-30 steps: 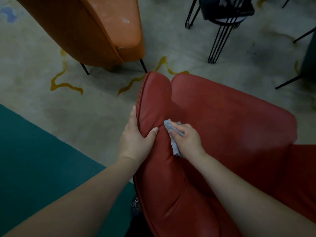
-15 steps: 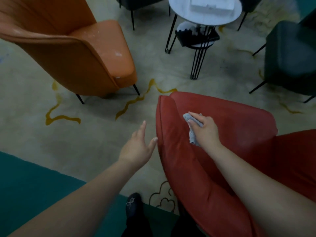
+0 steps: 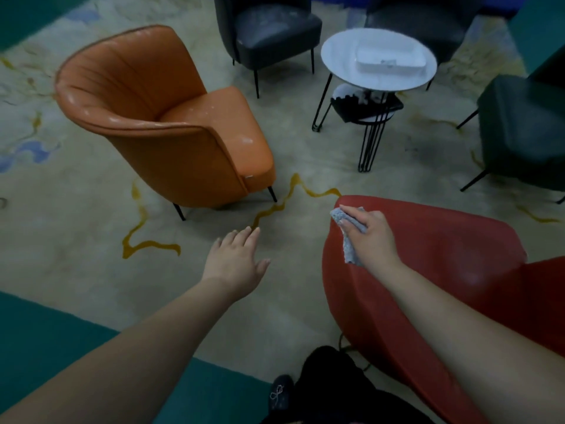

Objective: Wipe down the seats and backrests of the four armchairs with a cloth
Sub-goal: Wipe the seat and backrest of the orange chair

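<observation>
While the right hand [image 3: 371,237] clenches a grey cloth [image 3: 348,232] against the front edge of the red armchair [image 3: 443,255], the left hand [image 3: 235,261] hangs released above the carpet, and the orange armchair [image 3: 159,117] and dark armchairs [image 3: 269,35] likely await wiping.

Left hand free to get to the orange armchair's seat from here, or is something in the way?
Probably yes. The left hand is open, holds nothing, and hangs over bare carpet with nothing between it and the orange armchair. The seat faces away to the right, so it likely needs a step closer.
</observation>
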